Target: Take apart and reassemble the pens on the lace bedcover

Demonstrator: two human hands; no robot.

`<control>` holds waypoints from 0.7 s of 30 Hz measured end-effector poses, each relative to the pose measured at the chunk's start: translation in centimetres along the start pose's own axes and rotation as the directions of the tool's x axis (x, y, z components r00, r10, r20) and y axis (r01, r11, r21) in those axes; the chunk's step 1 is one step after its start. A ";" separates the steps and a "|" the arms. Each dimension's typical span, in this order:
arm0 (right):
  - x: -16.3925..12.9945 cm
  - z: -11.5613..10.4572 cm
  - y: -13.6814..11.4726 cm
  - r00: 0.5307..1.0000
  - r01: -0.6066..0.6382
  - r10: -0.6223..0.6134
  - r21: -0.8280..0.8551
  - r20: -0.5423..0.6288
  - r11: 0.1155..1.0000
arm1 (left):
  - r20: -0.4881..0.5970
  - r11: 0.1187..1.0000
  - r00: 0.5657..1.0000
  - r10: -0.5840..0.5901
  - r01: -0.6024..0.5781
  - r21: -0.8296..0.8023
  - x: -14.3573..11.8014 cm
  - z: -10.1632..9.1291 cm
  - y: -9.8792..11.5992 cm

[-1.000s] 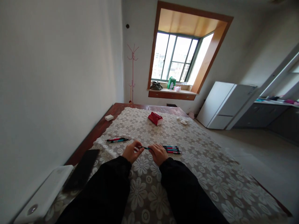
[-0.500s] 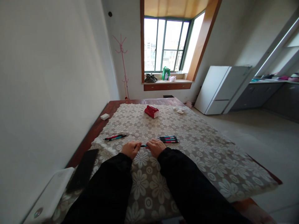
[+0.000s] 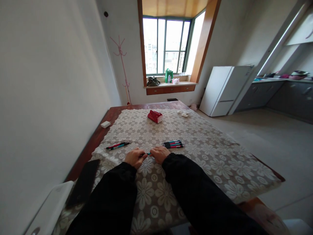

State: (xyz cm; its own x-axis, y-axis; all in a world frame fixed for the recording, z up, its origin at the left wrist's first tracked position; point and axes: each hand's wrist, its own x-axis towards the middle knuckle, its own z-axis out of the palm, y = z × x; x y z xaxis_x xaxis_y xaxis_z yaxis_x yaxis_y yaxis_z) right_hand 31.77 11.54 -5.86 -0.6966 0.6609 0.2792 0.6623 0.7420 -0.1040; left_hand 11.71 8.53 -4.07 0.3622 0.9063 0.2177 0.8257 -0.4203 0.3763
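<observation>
My left hand (image 3: 134, 157) and my right hand (image 3: 159, 153) are close together over the flowered lace tablecloth (image 3: 195, 156), both gripping one teal and black pen (image 3: 147, 154) between them. Just right of my right hand lies a small group of pens (image 3: 173, 144) in teal, pink and black. Two more pens (image 3: 117, 145) lie to the left of my left hand. Black sleeves cover both forearms.
A red packet (image 3: 155, 116) and crumpled white bits (image 3: 183, 114) lie at the table's far end, a small white box (image 3: 105, 124) on the bare wood at left. A dark phone (image 3: 83, 182) and white slab (image 3: 49, 209) sit near left. A white fridge (image 3: 223, 89) stands right.
The view has tilted down and shifted. My hands have drawn closer together on the pen, so less of it shows between them. The pens on the cloth have not moved.
</observation>
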 end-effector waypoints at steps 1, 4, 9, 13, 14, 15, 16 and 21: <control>0.0 0.0 0.0 1.000 0.010 -0.010 -0.008 0.005 1.000 | 0.016 1.000 1.000 -0.010 0.010 0.003 0.0 0.0 0.0; 0.0 0.2 0.1 0.999 0.033 -0.033 -0.035 0.013 0.999 | 0.044 1.000 0.999 -0.030 0.030 -0.001 0.0 0.2 -0.3; 0.1 0.3 0.1 0.998 0.064 -0.061 -0.068 0.032 0.996 | 0.067 0.994 0.993 -0.098 0.101 -0.041 0.3 0.8 -0.6; 0.1 0.0 -0.2 0.998 0.060 -0.059 -0.055 0.024 0.997 | 0.068 0.993 0.994 -0.083 0.089 -0.076 0.1 0.2 -0.3; 0.0 0.0 -0.2 0.999 0.042 -0.041 -0.045 0.027 0.998 | 0.036 0.995 0.997 -0.072 0.075 -0.068 -0.3 -0.4 -0.4; 0.0 -0.1 -0.3 0.999 0.021 -0.020 -0.035 0.028 0.999 | -0.012 0.995 0.997 -0.081 0.080 -0.051 -0.8 -1.1 -0.6; -0.1 -0.2 -0.3 1.000 0.003 -0.002 -0.023 0.029 1.000 | -0.067 0.993 0.990 -0.121 0.119 -0.027 -1.5 -1.9 -1.0; -0.3 -0.2 -0.3 1.000 -0.005 0.005 0.053 0.007 0.999 | -0.296 0.808 0.831 -0.472 0.542 0.233 -7.2 -6.7 -5.5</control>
State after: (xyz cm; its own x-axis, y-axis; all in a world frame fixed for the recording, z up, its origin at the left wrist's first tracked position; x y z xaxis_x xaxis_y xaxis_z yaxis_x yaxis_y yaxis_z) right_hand 31.80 11.09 -5.68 -0.6954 0.6652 0.2719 0.6501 0.7435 -0.1564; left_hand 1.62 3.99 -1.70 -0.2165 0.9383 0.2696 0.9638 0.1615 0.2119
